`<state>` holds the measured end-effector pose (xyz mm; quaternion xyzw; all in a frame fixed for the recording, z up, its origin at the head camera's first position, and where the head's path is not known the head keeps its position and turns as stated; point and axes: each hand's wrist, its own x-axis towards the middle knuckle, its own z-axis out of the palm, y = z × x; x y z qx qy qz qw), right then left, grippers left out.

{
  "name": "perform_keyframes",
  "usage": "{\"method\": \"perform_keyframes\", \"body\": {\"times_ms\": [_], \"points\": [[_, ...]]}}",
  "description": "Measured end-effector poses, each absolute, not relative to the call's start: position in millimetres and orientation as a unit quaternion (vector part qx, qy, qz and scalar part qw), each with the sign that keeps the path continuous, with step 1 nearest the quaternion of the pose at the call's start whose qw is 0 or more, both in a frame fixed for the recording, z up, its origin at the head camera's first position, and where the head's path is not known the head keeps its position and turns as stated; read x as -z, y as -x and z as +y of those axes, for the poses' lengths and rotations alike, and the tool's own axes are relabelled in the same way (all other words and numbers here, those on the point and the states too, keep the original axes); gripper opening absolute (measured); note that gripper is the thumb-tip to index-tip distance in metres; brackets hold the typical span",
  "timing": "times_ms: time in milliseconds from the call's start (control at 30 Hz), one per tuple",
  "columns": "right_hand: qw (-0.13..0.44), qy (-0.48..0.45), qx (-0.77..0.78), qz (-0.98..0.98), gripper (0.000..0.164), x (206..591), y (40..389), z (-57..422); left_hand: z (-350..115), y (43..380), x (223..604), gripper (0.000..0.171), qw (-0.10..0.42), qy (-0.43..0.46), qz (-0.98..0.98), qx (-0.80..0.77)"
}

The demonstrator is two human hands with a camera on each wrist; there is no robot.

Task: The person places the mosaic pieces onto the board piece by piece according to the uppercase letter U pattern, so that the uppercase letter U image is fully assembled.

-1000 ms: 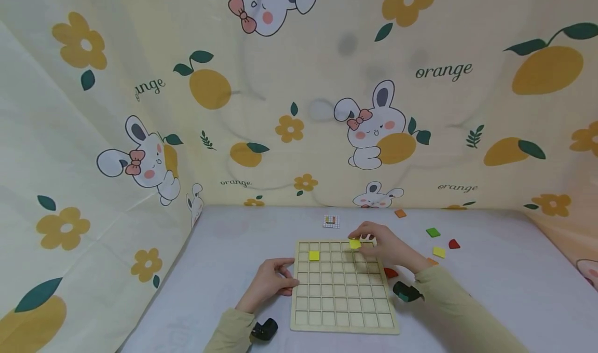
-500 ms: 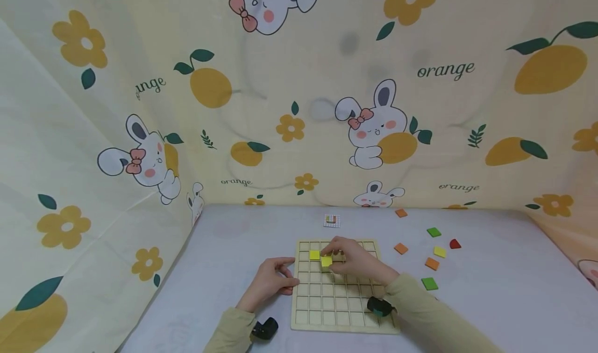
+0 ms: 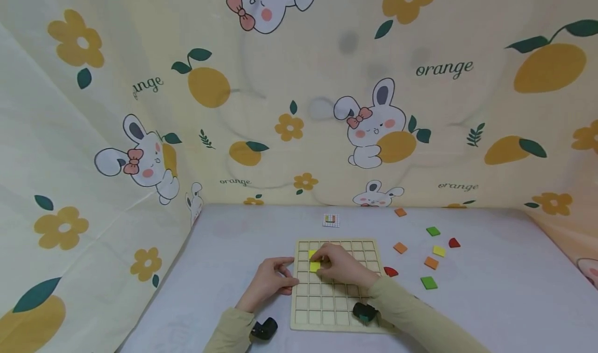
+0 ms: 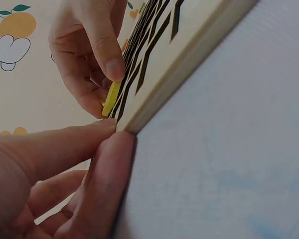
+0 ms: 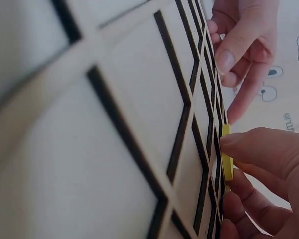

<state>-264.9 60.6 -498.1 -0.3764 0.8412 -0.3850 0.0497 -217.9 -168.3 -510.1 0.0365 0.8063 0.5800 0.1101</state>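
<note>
A pale wooden grid board [image 3: 345, 319] lies flat on the table. My left hand [image 3: 273, 279] holds its left edge, thumb and finger meeting at the rim in the left wrist view. Over the board's upper left part, my right hand [image 3: 343, 265] pinches a yellow square tile [image 3: 315, 267] between thumb and fingers. The left wrist view has this tile tilted against the grid. Just behind it, another yellow tile [image 3: 312, 254] sits in a cell, partly covered by the right fingers.
Right of the board lie loose tiles: orange [image 3: 431, 262], green [image 3: 429, 283], yellow [image 3: 439, 250] and red [image 3: 391, 271] ones among them. A small pattern card [image 3: 331, 220] lies behind the board. Printed cloth [image 3: 289, 161] walls the table's back and sides.
My right hand has carried the yellow tile leftward and slightly nearer, from the board's upper right to just in front of the other yellow tile. The left hand stays at the edge.
</note>
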Motion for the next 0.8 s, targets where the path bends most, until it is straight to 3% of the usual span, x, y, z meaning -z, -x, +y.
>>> {"method": "perform_keyframes", "body": {"times_ms": [800], "points": [[0.071, 0.357, 0.406, 0.839, 0.025, 497.2, 271.0, 62.6, -165.5, 218.2, 507.6, 0.063, 0.105, -0.033, 0.816, -0.568]]}}
